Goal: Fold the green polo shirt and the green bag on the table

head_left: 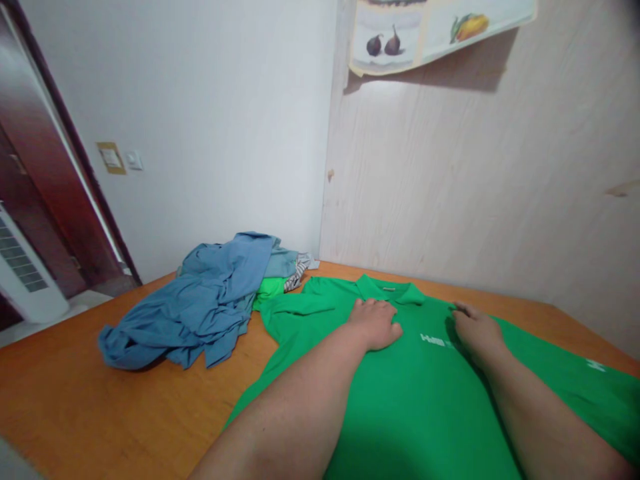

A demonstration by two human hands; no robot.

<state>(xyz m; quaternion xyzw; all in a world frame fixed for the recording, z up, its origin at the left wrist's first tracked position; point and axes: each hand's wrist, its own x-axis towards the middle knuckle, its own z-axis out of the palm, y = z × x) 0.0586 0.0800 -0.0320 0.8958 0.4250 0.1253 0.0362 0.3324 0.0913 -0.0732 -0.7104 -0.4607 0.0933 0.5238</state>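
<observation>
A green polo shirt (400, 400) lies spread out with its collar towards the wall and white lettering on the chest. My left hand (374, 325) rests flat on it just below the collar, fingers stretched out and thumb apart. At the shoulder on the right, my right hand (477, 331) has its fingers bent together at the seam, seemingly pinching the fabric; its fingertips are partly hidden. The sleeve on the right carries a small white mark, and the sleeve on the left is creased.
A heap of blue clothes (200, 300) lies to the left on the orange-brown wooden table (50, 393), with a bright green piece (270, 288) and a striped cloth (299, 272) beside it. Walls stand behind the table. A fruit poster (395, 40) hangs above.
</observation>
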